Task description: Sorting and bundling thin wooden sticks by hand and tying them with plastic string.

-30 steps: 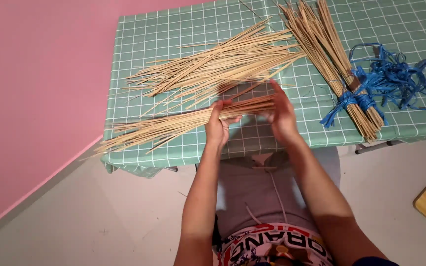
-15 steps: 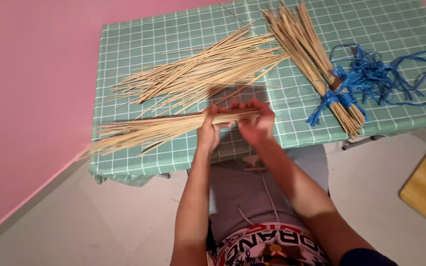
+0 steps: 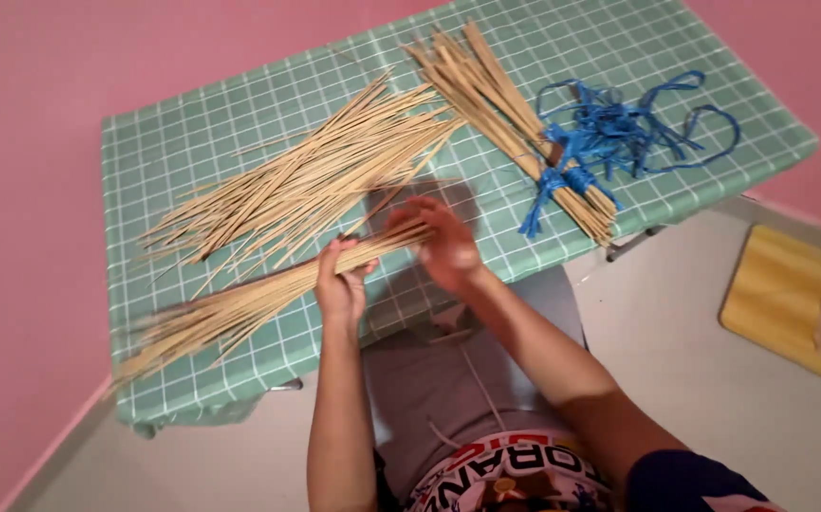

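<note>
Two hands on one bundle of thin sticks [image 3: 239, 308], lower left of frame over green checked tabletop [image 3: 145, 161]: left hand [image 3: 341, 284] clenched round it, right hand [image 3: 443, 246] now flat-fingered against the butt ends, earlier cupped beside them, ends evening up.

held sticks [image 3: 239, 305]: on the table [image 3: 145, 152], running left from the left hand's fingers [image 3: 339, 261]
loose sticks [image 3: 306, 180]: beyond the fingers
tied bundle [image 3: 515, 123]: right of the right hand's fingers [image 3: 429, 223]
cord [image 3: 619, 128]: right of that bundle
</note>
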